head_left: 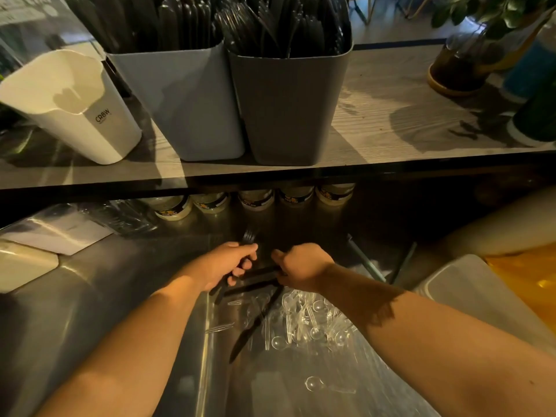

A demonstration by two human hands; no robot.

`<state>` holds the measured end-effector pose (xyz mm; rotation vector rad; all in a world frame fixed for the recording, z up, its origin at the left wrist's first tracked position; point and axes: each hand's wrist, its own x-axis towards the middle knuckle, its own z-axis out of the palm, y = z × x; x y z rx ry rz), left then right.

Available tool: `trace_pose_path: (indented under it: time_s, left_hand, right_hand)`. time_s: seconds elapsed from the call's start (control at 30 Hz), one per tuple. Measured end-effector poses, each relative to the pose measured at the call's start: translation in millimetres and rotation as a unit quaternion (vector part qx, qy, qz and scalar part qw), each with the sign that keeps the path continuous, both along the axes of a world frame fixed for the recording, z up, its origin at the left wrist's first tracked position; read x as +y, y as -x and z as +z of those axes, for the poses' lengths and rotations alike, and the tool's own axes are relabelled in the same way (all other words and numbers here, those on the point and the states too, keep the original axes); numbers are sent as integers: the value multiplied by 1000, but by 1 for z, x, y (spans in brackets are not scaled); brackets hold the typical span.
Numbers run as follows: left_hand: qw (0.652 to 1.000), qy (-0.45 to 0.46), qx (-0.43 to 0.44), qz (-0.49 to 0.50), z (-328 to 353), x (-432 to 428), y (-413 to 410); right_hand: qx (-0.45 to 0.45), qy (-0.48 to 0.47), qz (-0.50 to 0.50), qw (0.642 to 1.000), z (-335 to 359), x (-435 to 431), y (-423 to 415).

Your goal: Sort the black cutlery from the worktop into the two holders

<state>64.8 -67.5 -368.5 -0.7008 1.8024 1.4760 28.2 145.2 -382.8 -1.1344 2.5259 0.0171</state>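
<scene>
Steel surface (90,311), near its middle: left hand (221,264) clamps its fingers on a black fork (249,236), right hand (302,266) grips black knives (260,276). Gathering step; next, probably lift them to the light holder (180,100) and dark holder (288,106) above.

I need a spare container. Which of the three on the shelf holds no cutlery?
The white holder, far left, marked CRBW. The light grey holder and dark grey holder are packed with black cutlery.
</scene>
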Motion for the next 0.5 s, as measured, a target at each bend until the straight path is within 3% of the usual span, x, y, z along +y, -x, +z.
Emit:
trace_pose_path:
  time_s: [0.27,0.4,0.5]
  left_hand:
    - [992,52,-15,-118,5,15,-5]
    - [992,-36,-51,-105,18,13,-4]
    - [990,-34,-40,-130,20,8,-7]
  right_hand:
    - [-22,33,13,999,19,-11,6]
    - [-18,33,38,999,31,-16,10]
    - [12,26,33,999,36,-20,10]
